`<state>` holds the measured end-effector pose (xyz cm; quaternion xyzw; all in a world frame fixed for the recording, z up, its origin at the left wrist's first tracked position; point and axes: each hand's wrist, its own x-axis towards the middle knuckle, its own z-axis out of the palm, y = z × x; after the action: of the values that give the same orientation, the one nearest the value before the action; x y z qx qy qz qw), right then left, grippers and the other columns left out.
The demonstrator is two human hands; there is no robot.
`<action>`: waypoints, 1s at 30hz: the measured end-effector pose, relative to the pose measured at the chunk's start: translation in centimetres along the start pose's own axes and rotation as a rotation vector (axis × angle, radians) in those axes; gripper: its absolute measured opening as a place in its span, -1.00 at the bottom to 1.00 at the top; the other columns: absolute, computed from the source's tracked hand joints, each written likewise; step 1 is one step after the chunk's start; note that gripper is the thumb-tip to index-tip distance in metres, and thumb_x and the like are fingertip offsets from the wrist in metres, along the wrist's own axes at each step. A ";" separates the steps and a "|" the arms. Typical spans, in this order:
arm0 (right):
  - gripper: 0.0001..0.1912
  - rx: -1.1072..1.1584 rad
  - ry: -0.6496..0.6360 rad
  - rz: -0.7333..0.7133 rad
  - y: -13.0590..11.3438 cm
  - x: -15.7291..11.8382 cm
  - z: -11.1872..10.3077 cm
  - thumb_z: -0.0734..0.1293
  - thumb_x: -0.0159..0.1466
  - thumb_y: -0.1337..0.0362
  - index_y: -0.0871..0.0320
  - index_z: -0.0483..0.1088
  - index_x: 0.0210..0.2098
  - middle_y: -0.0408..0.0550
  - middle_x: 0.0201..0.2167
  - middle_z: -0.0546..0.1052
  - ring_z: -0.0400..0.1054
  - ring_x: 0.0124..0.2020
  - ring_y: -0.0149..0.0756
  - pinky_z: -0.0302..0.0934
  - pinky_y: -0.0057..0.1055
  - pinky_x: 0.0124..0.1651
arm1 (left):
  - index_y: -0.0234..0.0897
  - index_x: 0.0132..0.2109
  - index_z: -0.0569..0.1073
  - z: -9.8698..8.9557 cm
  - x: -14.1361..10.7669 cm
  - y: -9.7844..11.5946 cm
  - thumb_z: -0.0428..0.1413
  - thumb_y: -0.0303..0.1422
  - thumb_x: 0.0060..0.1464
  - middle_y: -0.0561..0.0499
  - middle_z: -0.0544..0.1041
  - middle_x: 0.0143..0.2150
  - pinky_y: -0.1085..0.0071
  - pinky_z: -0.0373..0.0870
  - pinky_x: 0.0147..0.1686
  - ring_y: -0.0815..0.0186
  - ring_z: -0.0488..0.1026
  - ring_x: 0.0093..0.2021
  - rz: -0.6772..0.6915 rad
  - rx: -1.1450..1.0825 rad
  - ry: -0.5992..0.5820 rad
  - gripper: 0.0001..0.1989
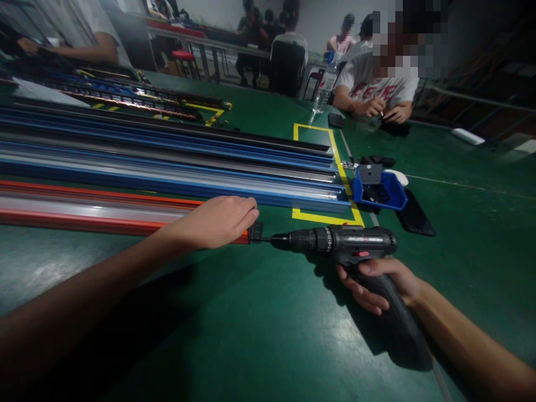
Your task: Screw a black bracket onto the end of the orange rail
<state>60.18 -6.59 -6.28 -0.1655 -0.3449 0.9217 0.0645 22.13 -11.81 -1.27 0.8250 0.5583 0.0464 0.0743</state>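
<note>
My right hand [377,285] is wrapped round the handle of a black cordless drill [360,241], which points left. Its long bit [272,239] reaches a small black end cap [255,231] at the right end of an orange metal profile [104,223]. Whether the tip sits in a screw is too small to tell. My left hand [221,220] lies over that end of the profile, fingers curled down around it beside the cap. Just beyond the orange profile, several blue and black profiles [176,176] lie side by side.
A blue parts bin [389,195] with small dark pieces stands right of the profiles, beside a dark flat phone-like object [415,215]. Yellow tape [326,219] marks the green table [268,324]. A plastic bottle [322,92] stands farther back, near a seated person [377,89].
</note>
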 end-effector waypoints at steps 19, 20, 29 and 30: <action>-0.70 -0.013 0.024 0.001 0.0 0.2 0.4 0.28 0.33 0.24 0.35 0.48 -0.08 -0.09 -0.43 0.46 0.22 -0.69 -0.58 0.35 -0.55 -0.50 | -0.29 -0.11 0.45 0.2 -0.1 -0.5 -0.25 -0.26 0.41 -0.11 0.53 -0.17 0.27 0.32 -0.18 0.18 0.47 -0.18 0.048 0.041 0.003 -0.59; -0.70 -0.012 0.025 0.001 0.0 0.2 0.4 0.28 0.33 0.24 0.35 0.48 -0.09 -0.09 -0.43 0.46 0.22 -0.69 -0.58 0.35 -0.55 -0.50 | -0.29 -0.12 0.45 0.3 -0.1 -0.5 -0.25 -0.25 0.41 -0.11 0.53 -0.17 0.27 0.32 -0.18 0.19 0.47 -0.19 0.052 0.044 0.005 -0.59; -0.71 -0.025 0.063 0.011 0.2 0.0 0.1 0.30 0.32 0.22 0.35 0.49 -0.12 -0.10 -0.45 0.47 0.23 -0.70 -0.56 0.36 -0.53 -0.53 | -0.30 -0.11 0.45 0.1 -0.1 -0.1 -0.27 -0.25 0.42 -0.10 0.52 -0.19 0.28 0.32 -0.17 0.21 0.47 -0.21 0.051 0.053 0.006 -0.58; -0.70 -0.021 0.066 0.009 0.2 0.0 0.1 0.30 0.32 0.22 0.35 0.49 -0.12 -0.10 -0.46 0.47 0.23 -0.70 -0.56 0.36 -0.53 -0.54 | -0.30 -0.11 0.45 0.1 -0.1 -0.1 -0.27 -0.25 0.42 -0.10 0.52 -0.19 0.28 0.32 -0.17 0.21 0.47 -0.21 0.049 0.056 0.005 -0.57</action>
<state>60.12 -6.78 -6.38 -0.1979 -0.3514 0.9124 0.0698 22.01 -11.86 -1.35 0.8401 0.5392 0.0346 0.0489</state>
